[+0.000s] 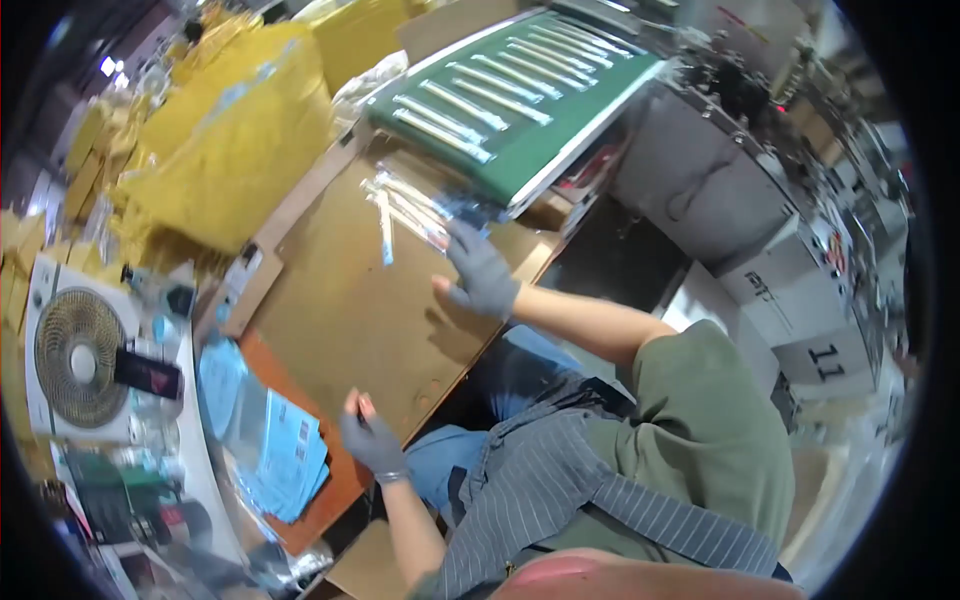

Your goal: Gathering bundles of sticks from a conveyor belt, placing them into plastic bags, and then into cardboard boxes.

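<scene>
My right hand (482,272), in a grey glove with bare fingertips, reaches over a brown cardboard-covered table. Its fingers are stretched out and its thumb stands apart. They are at the near end of a small loose pile of slim, clear-wrapped packets (412,212); whether they touch it is hard to tell. My left hand (373,440), gloved the same way, hovers by the table's near left edge. Its fingers are loosely bent, thumb and forefinger tips a little apart, and I see nothing in it. Beyond the pile, a green conveyor belt (420,88) carries several similar packets in rows.
Blue printed sheets or bags (290,455) are stacked on a reddish board at left. Past them stand a white fan (82,358) and a phone (148,373). Big yellow sacks (235,140) fill the far left. A grey machine cabinet (690,165) and white cartons (790,290) stand right.
</scene>
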The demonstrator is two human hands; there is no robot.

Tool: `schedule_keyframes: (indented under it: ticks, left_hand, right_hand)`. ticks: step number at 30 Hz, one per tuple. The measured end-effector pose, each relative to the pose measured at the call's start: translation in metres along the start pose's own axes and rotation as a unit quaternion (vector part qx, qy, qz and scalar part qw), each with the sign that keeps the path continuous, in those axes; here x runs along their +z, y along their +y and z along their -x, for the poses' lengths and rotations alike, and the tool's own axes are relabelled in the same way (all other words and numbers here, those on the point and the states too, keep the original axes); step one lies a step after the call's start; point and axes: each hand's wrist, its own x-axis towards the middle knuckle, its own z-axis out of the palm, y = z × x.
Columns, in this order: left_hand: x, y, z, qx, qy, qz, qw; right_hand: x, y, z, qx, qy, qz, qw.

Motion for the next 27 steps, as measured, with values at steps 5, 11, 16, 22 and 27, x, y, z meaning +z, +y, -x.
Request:
schedule_keyframes:
  ticks: [5,11,16,22,27]
  left_hand:
    - [0.015,-0.033,-0.052,-0.034,-0.011,-0.059,0.998]
    - [0.07,-0.061,-0.104,0.108,-0.039,-0.226,0.967]
    - [0.096,-0.076,-0.139,0.147,-0.058,-0.301,0.94]
    - [0.126,-0.08,-0.154,0.187,-0.098,-0.279,0.937]
    - [0.098,-0.116,-0.156,0.142,-0.082,-0.289,0.943]
  right_hand:
    - [0.07,0.03,-0.098,0.028,-0.091,0.098,0.991]
    - [0.1,0.121,-0.118,0.281,-0.213,-0.274,0.895]
    - [0.151,0.038,-0.097,0.372,-0.105,0.028,0.922]
    - [0.064,-0.015,-0.062,0.254,-0.117,-0.159,0.947]
    - [0.033,-0.04,0.045,-0.074,-0.211,-0.159,0.962]
